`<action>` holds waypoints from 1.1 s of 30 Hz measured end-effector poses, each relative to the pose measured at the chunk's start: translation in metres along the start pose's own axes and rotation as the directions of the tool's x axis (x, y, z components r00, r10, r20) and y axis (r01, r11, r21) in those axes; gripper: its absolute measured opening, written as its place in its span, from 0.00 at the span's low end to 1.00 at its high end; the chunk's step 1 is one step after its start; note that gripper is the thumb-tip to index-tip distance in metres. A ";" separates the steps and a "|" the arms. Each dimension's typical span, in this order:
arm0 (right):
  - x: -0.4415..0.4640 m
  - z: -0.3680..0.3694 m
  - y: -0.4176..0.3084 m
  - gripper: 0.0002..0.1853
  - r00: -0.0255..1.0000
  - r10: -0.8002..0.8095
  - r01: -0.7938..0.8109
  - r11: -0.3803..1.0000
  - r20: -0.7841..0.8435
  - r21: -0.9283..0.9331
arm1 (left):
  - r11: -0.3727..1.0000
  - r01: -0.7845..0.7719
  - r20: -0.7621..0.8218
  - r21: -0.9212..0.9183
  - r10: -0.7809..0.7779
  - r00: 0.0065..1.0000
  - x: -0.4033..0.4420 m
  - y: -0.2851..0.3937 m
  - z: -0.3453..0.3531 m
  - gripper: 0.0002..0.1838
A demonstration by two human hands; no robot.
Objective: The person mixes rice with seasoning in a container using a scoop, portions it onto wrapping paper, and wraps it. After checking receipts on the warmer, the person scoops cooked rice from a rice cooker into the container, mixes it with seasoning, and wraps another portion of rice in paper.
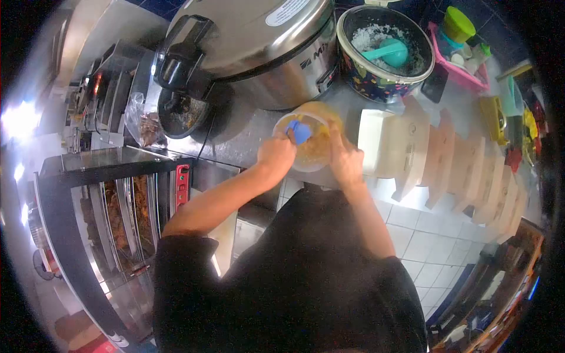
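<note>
A round, pale tub (310, 167) stands at the counter's front edge, with yellowish food (315, 147) inside. My left hand (276, 155) is closed at the tub's left side, gripping a blue utensil (299, 132) whose broad end dips into the food. Whether it is a spatula or a scoop I cannot tell. On the right, my right hand (346, 157) holds the tub's wall, fingers over the rim.
A large steel rice cooker (253, 47) stands behind. Beside it, a patterned pot (376, 88) holds white rice and a teal scoop (391, 52). Open paper food boxes (406, 147) line the right. A pink basket (471, 73) sits far right, a glass-fronted cabinet (112, 159) left.
</note>
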State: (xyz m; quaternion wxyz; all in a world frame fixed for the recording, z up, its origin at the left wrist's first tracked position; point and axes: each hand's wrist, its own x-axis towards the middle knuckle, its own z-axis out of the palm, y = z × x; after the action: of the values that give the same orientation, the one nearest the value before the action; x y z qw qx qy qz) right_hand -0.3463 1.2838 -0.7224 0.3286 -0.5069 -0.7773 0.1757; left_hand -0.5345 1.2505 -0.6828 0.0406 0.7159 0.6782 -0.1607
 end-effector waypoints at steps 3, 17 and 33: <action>-0.011 0.013 -0.008 0.29 1.000 -0.008 0.009 1.000 -0.028 0.017 | 0.990 0.003 0.017 -0.138 -0.001 1.000 -0.003 -0.003 0.028 0.18; -0.030 0.022 -0.021 0.27 0.999 0.044 -0.044 0.999 0.019 0.014 | 0.567 0.101 0.052 -0.818 -0.102 0.993 0.010 0.013 0.043 0.15; -0.013 0.008 -0.007 0.30 0.993 0.102 -0.099 0.994 0.060 -0.049 | 0.904 -0.358 -0.192 -0.234 0.318 0.929 -0.032 -0.023 0.007 0.21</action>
State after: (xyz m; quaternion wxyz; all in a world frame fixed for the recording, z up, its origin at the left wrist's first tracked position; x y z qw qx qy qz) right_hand -0.3533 1.2696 -0.7278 0.2833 -0.5469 -0.7646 0.1899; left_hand -0.5589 1.2192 -0.6767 0.1124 0.8207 0.5601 -0.0053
